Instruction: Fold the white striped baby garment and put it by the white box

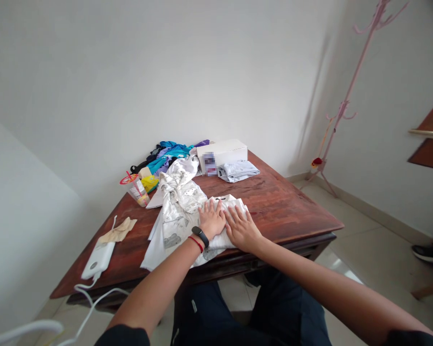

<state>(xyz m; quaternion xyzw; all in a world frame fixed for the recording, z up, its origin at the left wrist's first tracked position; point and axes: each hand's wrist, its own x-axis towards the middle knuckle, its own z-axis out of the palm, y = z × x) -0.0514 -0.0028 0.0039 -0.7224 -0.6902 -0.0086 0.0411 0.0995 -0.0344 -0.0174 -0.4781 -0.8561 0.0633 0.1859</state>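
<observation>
My left hand [211, 218] and my right hand [240, 227] lie flat, fingers stretched out, side by side on a folded white garment [228, 204] near the front edge of the wooden table [285, 206]. The left wrist carries a black band and a red string. Under and to the left of the folded piece spreads a white printed garment [176, 211], partly hanging over the table's edge.
A white box [223, 153] and a folded pale grey cloth [238, 170] sit at the back. A heap of blue, purple and dark clothes [166, 154] lies behind a plastic cup with straw [137, 188]. A white power bank with cable [98, 259] lies left. A pink coat stand [346, 96] stands right.
</observation>
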